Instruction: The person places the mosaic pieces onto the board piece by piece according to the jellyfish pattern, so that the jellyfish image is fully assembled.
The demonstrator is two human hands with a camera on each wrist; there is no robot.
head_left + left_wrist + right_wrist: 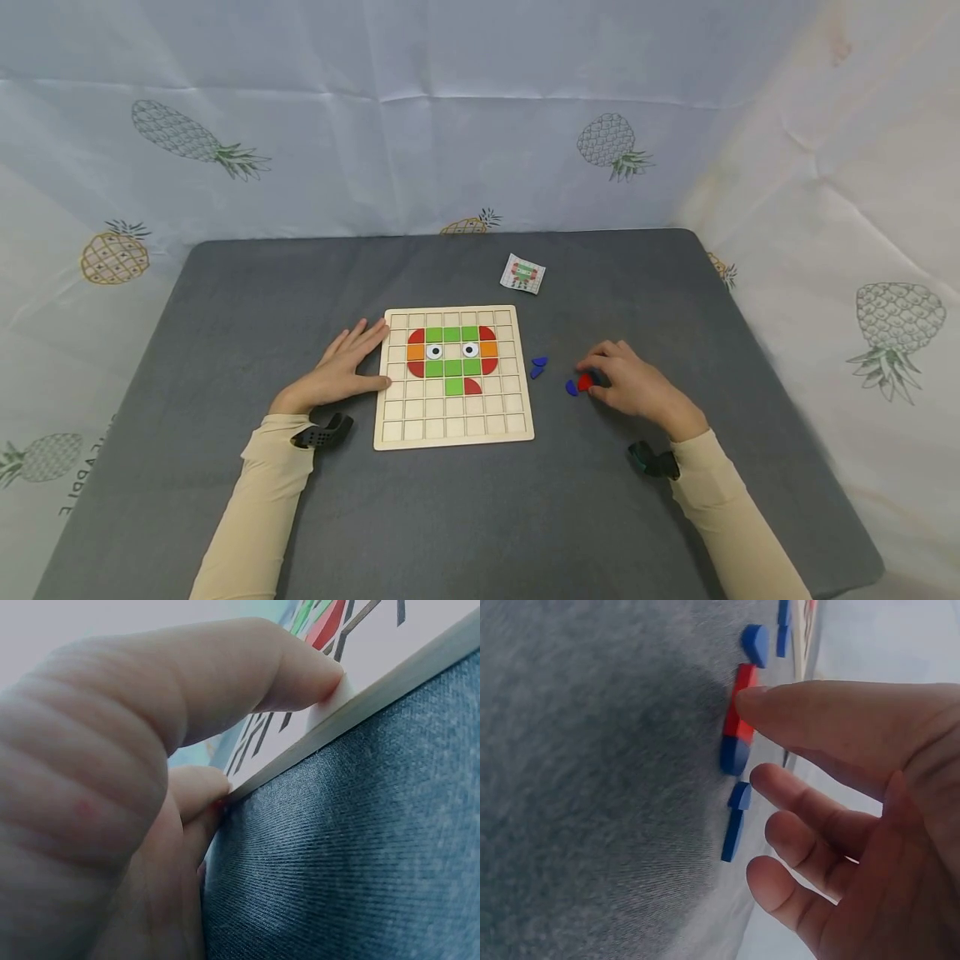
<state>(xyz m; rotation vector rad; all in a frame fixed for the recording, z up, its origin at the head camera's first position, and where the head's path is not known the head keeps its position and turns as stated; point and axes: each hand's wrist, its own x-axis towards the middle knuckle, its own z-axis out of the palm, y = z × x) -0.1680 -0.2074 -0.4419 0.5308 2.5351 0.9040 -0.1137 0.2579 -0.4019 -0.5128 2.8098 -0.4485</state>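
Observation:
A pale wooden grid board holds green, red and orange tiles with two eye tiles. On its left edge lies my left hand, fingers spread; its thumb presses the rim of the board in the left wrist view. To the right of the board, my right hand is over a small red piece, and the thumb touches that red piece in the right wrist view. The other visible fingers are bent and apart from it. A blue piece lies beside the red one.
Two blue pieces lie between the board and the right hand. More blue pieces show near the fingers in the right wrist view. A small printed card lies behind the board on the grey tabletop.

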